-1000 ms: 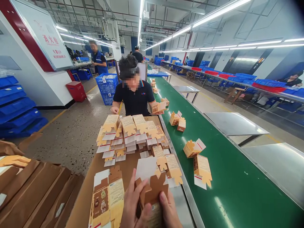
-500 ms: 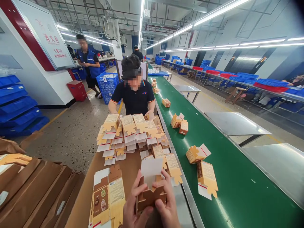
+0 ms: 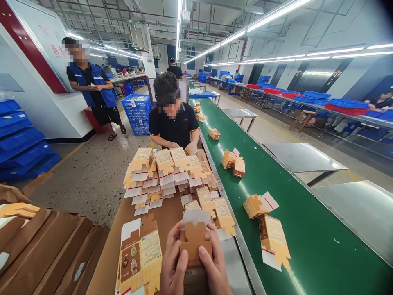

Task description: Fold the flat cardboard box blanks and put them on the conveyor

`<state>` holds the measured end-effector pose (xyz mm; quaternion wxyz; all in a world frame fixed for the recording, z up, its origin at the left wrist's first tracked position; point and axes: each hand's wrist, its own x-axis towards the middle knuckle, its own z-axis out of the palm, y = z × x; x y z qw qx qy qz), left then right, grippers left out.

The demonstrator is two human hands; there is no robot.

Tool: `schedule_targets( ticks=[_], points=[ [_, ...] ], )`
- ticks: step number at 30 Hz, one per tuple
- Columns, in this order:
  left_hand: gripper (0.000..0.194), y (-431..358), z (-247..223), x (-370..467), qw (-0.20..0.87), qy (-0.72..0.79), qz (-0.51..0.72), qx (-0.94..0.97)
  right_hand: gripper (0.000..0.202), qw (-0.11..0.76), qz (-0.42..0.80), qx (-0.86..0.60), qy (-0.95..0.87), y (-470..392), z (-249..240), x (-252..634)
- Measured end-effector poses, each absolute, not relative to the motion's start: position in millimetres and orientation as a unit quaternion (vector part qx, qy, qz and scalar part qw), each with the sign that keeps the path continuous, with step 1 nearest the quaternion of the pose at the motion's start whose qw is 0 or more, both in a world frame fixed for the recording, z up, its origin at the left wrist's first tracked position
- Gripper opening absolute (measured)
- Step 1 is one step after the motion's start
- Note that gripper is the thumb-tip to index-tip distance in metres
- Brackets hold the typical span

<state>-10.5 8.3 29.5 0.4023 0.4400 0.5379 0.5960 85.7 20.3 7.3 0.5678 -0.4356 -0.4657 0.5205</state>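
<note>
A small brown cardboard box (image 3: pixel 195 248) is gripped between both my hands, close to me at the bottom centre. Its white flap stands up at the far side, and a brown notched flap shows in front of it. My left hand (image 3: pixel 175 260) wraps the box's left side, thumb on the near face. On the right side my right hand (image 3: pixel 215 258) holds it the same way. Left of my hands lies a stack of flat printed cartons (image 3: pixel 139 254). Beyond my hands is a heap of part-folded cartons (image 3: pixel 168 172) with white flaps.
A green conveyor belt (image 3: pixel 276 205) runs along the right, carrying several boxes (image 3: pixel 274 237). Across the heap sits a person (image 3: pixel 173 119), hands on a carton. Brown paper-wrapped bundles (image 3: pixel 52 250) and blue crates (image 3: pixel 21 139) stand on the left. Another person (image 3: pixel 90 82) stands behind.
The brown notched flap on my box now stands up under my fingers. Boxes on the belt have shifted slightly toward me. The standing person at the left has come nearer.
</note>
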Motion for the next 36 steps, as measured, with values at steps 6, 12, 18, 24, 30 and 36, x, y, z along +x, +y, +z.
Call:
schedule_targets(
  ticks=[6, 12, 18, 24, 30, 36],
  points=[
    [0.022, 14, 25, -17, 0.354, 0.574, 0.568, 0.471, 0.024, 0.570, 0.487, -0.444, -0.490, 25, 1, 87],
    [0.038, 13, 14, -29, 0.342, 0.589, 0.494, 0.541, 0.043, 0.425, 0.464, -0.452, -0.633, 30, 9, 95],
    [0.026, 15, 12, -30, 0.323, 0.597, 0.588, 0.439, 0.089, 0.418, 0.551, -0.357, -0.628, 13, -14, 102],
    [0.044, 24, -9, -61, 0.404, 0.677, 0.490, 0.371, 0.067, 0.499, 0.525, -0.515, -0.458, 75, -18, 144],
    [0.043, 17, -15, -97, 0.272, 0.739, 0.445, 0.427, 0.068, 0.534, 0.427, -0.501, -0.531, 170, 27, 170],
    [0.050, 39, 49, -58, -0.065, 0.527, 0.411, 0.741, 0.070, 0.475, 0.255, -0.287, -0.791, 113, 56, 119]
  ],
)
